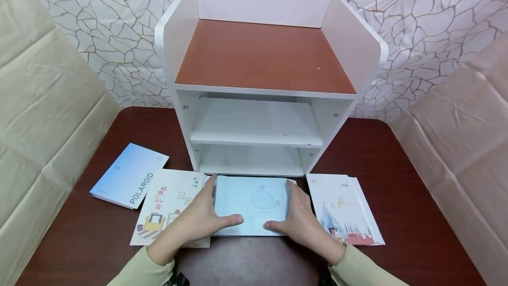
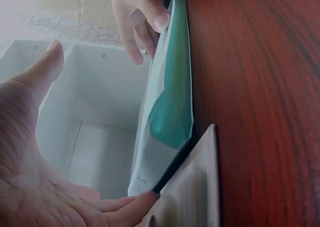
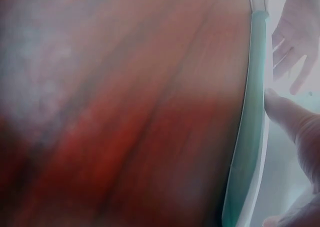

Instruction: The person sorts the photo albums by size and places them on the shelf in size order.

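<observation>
A pale blue book (image 1: 242, 197) with a whale drawing on its cover lies flat on the table, in front of the white shelf unit. My left hand (image 1: 200, 215) is at its left side, fingertips by the edge and thumb spread above the cover. On the other side, my right hand (image 1: 299, 220) has its fingers along the right edge and its thumb at the cover's near part. A green-teal layer (image 2: 172, 97) shows along the book's near side in the left wrist view. Under my left wrist lies a cream illustrated book (image 1: 170, 202).
A blue POLAROID book (image 1: 131, 175) lies at the far left, beside the cream book. Right of my right hand are white illustrated books (image 1: 343, 208), slightly fanned. The white shelf unit (image 1: 258, 122) with a brown top stands behind, its compartments facing me. Beige padded panels (image 1: 456, 144) flank the table.
</observation>
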{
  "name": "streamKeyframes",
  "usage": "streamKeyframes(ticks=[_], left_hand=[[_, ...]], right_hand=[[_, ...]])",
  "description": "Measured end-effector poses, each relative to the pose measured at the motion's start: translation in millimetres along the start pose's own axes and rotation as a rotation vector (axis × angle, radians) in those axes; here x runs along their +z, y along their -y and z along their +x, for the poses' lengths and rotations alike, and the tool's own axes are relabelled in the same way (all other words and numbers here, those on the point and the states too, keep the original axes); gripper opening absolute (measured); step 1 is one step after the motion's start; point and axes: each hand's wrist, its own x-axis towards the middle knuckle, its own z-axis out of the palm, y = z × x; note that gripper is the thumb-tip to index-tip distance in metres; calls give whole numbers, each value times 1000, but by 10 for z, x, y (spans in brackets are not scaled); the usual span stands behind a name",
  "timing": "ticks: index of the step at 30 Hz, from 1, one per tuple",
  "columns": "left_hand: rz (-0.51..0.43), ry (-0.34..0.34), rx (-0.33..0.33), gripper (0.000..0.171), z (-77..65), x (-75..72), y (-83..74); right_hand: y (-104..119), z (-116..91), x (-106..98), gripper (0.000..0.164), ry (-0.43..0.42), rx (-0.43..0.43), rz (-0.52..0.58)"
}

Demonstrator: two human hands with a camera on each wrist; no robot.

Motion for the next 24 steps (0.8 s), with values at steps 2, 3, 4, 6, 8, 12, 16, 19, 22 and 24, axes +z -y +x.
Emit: streamKeyframes(ticks=[2,3,4,6,8,12,16,19,22,24], left_hand=[[-49,13,-28,126,9,-15,-11],[-70,18,-44,124,13,-25,-16],[-98,22,-58,122,18,-38,-24],[-151,20,-91,118,33,-64,-37],[-195,7,-110,114,54,-92,-45],[-308,-3,-136,104,62,-149,-44],[-365,12,-146,99,65,-170,-67],[-465,80,-104,95,64,-141,-92],[-581,159,-60,92,58,-97,-102],[-589,172,-36,92,52,-67,-101]], right_hand=[[-3,3,1,125,-3,-1,-3],[-4,2,1,125,-4,-1,-2],[-6,2,2,124,-4,-2,-2],[-11,1,6,123,-1,-7,-9],[-17,2,10,121,-2,-13,-17],[-18,1,21,120,0,-23,-32],[-15,-5,16,120,10,-12,-28],[-13,-5,14,118,15,-8,-29],[-9,-7,9,115,18,-6,-24],[-8,-12,1,115,21,-5,-17]])
